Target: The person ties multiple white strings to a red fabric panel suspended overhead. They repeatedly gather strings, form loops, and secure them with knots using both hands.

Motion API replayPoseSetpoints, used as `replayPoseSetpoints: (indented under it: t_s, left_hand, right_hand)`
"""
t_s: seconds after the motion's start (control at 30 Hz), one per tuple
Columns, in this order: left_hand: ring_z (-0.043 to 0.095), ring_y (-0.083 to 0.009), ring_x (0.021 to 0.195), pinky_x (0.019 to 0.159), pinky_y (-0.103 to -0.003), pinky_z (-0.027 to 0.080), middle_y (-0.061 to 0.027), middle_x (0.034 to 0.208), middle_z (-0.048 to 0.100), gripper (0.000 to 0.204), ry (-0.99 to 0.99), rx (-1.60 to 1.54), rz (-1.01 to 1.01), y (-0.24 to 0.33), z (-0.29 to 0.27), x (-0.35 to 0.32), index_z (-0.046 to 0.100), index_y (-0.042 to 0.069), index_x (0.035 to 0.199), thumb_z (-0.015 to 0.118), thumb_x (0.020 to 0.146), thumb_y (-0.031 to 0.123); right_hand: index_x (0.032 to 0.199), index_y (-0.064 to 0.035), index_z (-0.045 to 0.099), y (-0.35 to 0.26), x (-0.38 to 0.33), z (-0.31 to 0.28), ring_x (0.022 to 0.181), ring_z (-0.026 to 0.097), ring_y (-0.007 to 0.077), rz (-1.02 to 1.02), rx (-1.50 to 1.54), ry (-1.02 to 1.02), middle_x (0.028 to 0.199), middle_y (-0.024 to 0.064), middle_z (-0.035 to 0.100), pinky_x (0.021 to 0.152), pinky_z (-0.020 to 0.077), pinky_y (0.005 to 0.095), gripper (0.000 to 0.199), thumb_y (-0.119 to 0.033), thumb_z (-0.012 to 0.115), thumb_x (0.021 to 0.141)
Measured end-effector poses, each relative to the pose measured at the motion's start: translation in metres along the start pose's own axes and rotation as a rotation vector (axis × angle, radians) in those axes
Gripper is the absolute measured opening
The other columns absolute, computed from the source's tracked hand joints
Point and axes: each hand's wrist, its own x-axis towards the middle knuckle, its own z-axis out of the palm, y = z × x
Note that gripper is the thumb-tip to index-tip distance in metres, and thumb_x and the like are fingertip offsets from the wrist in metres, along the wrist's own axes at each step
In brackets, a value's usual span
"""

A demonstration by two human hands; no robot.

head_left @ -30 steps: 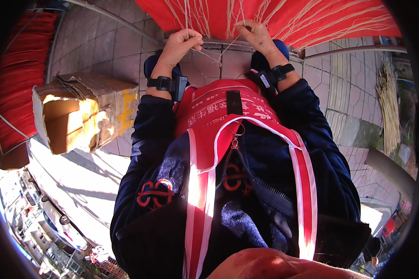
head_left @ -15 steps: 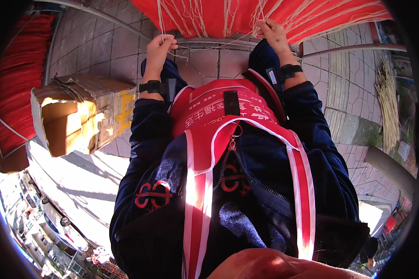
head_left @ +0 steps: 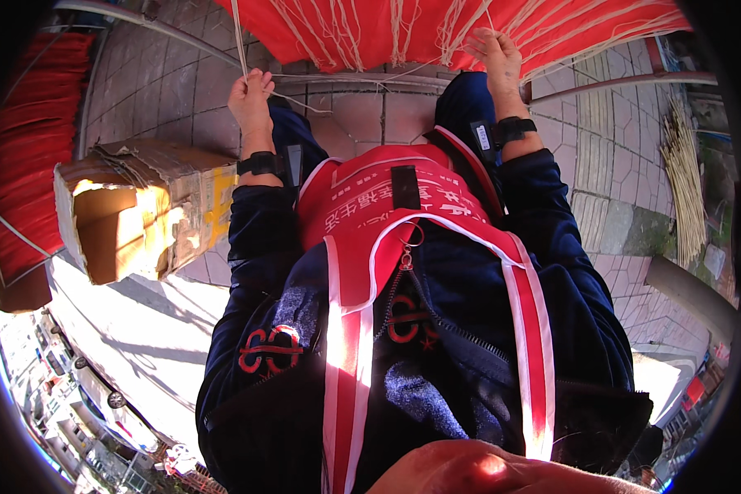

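A red cloth [head_left: 370, 25] with bunches of pale loose threads [head_left: 347, 41] along its edge spans the far side, in front of my knees. My left hand [head_left: 251, 99] is closed on a pale string [head_left: 239, 41] that runs up from the fingers, left of the cloth. A loose thread end trails rightward from that hand. My right hand [head_left: 499, 59] is up against the cloth's right half, fingers pinched together on a thin thread that is hard to make out. Both wrists wear black bands. A red apron [head_left: 370, 193] covers my lap.
An open cardboard box [head_left: 152, 210] lies to the left, beside another stretched red cloth [head_left: 37, 148]. Metal rails [head_left: 626, 85] run near the cloth. A bundle of thin sticks [head_left: 685, 185] lies on the paving at right, near a grey pole [head_left: 692, 295].
My left hand has moved left and slightly nearer, with the string in its fingers. My right hand has shifted a little right and farther. The hands are wider apart.
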Motion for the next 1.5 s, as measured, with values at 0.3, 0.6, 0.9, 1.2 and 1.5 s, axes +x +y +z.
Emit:
replayPoseSetpoints:
  t_s: [0.3, 0.6, 0.9, 1.2, 1.5]
  left_hand:
    - [0.066, -0.0192, 0.085, 0.071, -0.028, 0.055, -0.0096, 0.092, 0.063, 0.019, 0.001, 0.034, -0.006, 0.003, -0.005, -0.004, 0.060, -0.001, 0.098, 0.062, 0.091, 0.016]
    - [0.066, -0.0139, 0.071, 0.062, -0.023, 0.053, -0.0052, 0.090, 0.064, 0.018, -0.250, 0.117, -0.037, 0.013, 0.017, -0.027, 0.060, 0.000, 0.106, 0.060, 0.092, 0.012]
    - [0.065, -0.0105, 0.072, 0.061, -0.021, 0.051, -0.0072, 0.105, 0.064, 0.028, -0.365, 0.153, 0.071, 0.031, 0.019, -0.041, 0.057, 0.001, 0.117, 0.061, 0.090, 0.009]
    - [0.060, -0.0077, 0.066, 0.061, -0.020, 0.047, -0.0010, 0.080, 0.064, 0.024, -0.526, 0.278, 0.023, 0.050, 0.014, -0.067, 0.066, 0.003, 0.106, 0.054, 0.096, 0.022]
    - [0.059, -0.0096, 0.073, 0.068, -0.023, 0.047, -0.0028, 0.083, 0.063, 0.027, -0.659, 0.334, 0.041, 0.060, 0.006, -0.080, 0.067, 0.000, 0.103, 0.053, 0.096, 0.021]
  right_hand:
    - [0.098, -0.0011, 0.064, -0.005, -0.003, 0.000, 0.089, 0.065, 0.0176, -0.011, -0.066, 0.055, 0.093, 0.0078, 0.066, 0.078, 0.0544, 0.0306, 0.019, -0.018, 0.062, 0.091]
    - [0.112, -0.0004, 0.062, 0.001, 0.003, 0.004, 0.095, 0.060, 0.0104, 0.023, -0.270, -0.121, 0.100, 0.0041, 0.065, 0.085, 0.0467, 0.0250, 0.025, -0.013, 0.062, 0.090]
    - [0.124, -0.0049, 0.056, -0.007, 0.002, 0.013, 0.085, 0.057, 0.0077, 0.045, -0.340, -0.111, 0.100, 0.0010, 0.062, 0.074, 0.0478, 0.0228, 0.036, -0.017, 0.063, 0.090]
    - [0.111, -0.0012, 0.061, -0.064, -0.012, 0.078, 0.080, 0.059, 0.0057, -0.122, -0.143, -0.223, 0.087, 0.0011, 0.064, 0.070, 0.0469, 0.0192, 0.021, -0.007, 0.059, 0.091]
    - [0.116, -0.0024, 0.061, -0.117, -0.008, 0.166, 0.100, 0.061, 0.0134, -0.223, -0.099, -0.537, 0.112, 0.0070, 0.064, 0.088, 0.0493, 0.0265, 0.023, -0.011, 0.054, 0.095]
